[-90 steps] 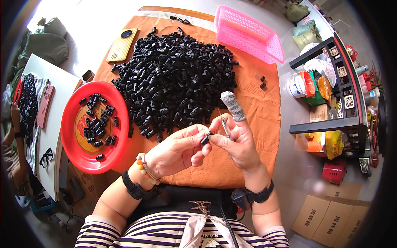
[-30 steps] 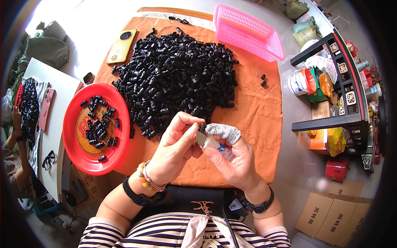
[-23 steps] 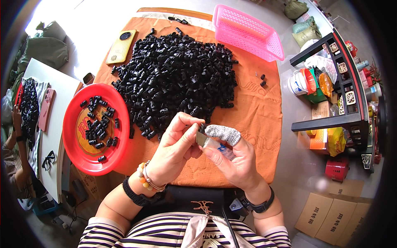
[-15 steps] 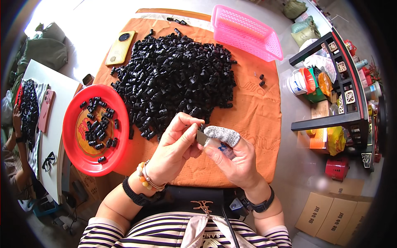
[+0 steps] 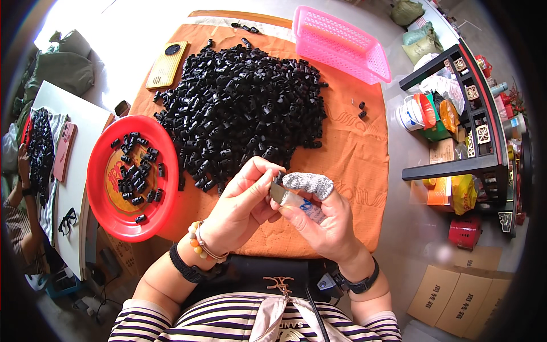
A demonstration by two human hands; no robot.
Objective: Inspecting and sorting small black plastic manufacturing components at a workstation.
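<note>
Hands barely shifted, left hand [image 5: 239,208] and right hand [image 5: 322,219] pinching small black part [image 5: 278,180], cardboard boxes [image 5: 464,296] lower right.

Orange cloth [image 5: 342,154] under black heap of small parts [image 5: 245,108]. Red round tray [image 5: 97,188], yellowish centre, black pieces inside. Pink lattice basket [image 5: 342,43]. Grey knitted finger cot [image 5: 309,183]. Tan phone [image 5: 167,64]. Shirt [image 5: 228,325] striped dark and white, possibly navy.

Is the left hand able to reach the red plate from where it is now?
Probably yes. The left hand is beside the red plate, with only bare orange cloth between them. But its fingers pinch a small black piece together with the right hand.
</note>
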